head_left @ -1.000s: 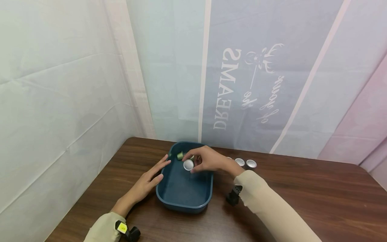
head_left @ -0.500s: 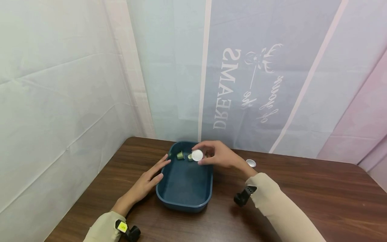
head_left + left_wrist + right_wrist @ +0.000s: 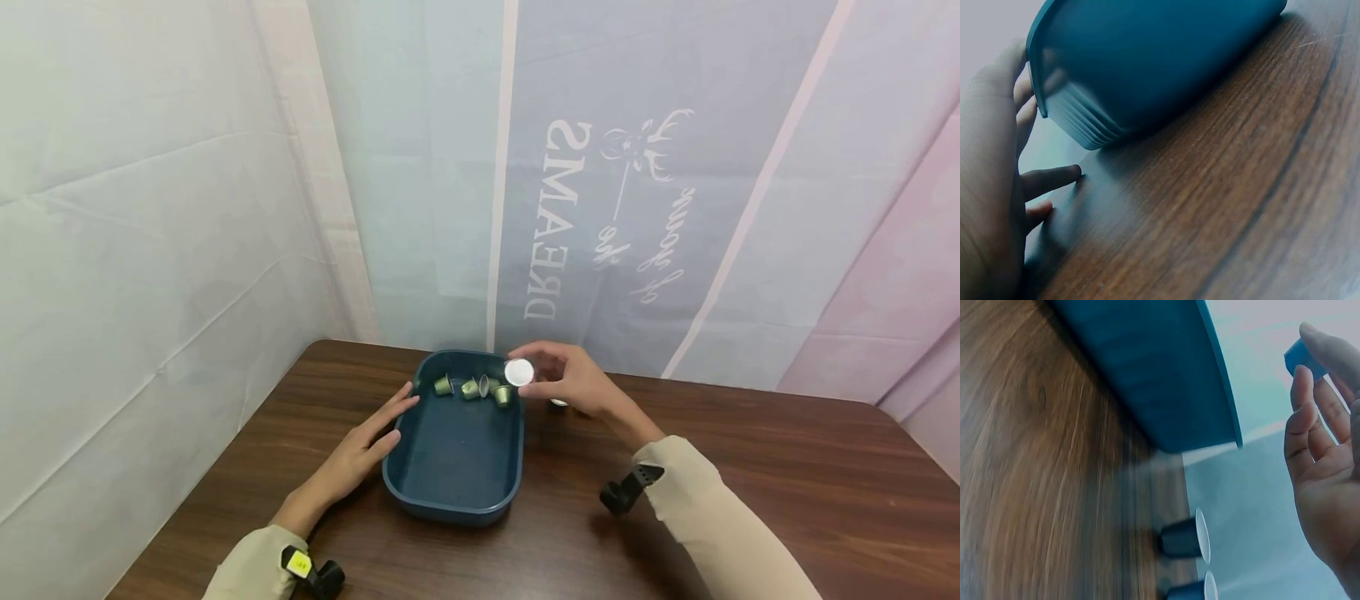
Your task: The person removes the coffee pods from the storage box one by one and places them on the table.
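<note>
My right hand (image 3: pixel 573 379) pinches a coffee capsule (image 3: pixel 519 372) between thumb and fingers above the right rim of a blue plastic basin (image 3: pixel 452 510). The capsule's silver lid faces the head camera; its body shows at the fingertips in the right wrist view. Inside the basin, at its far end, lie several green capsules (image 3: pixel 443 385), tipped on their sides. My left hand (image 3: pixel 358 457) rests its fairly straight fingers against the basin's left rim. From the left wrist, some fingers touch the basin's outer side, while others (image 3: pixel 1054 180) stay apart from it.
Two capsules (image 3: pixel 1182 539) stand on the wooden table (image 3: pixel 750 467) beside the basin in the right wrist view, lids up. In the head view my right hand mostly hides them. A printed cloth (image 3: pixel 630 208) hangs behind the table's far edge, and a pale cloth (image 3: pixel 150 250) at the left.
My right hand has carried the capsule right and away from me, from over the basin's inside to its right rim. More green capsules show in the basin. My left hand stays put.
</note>
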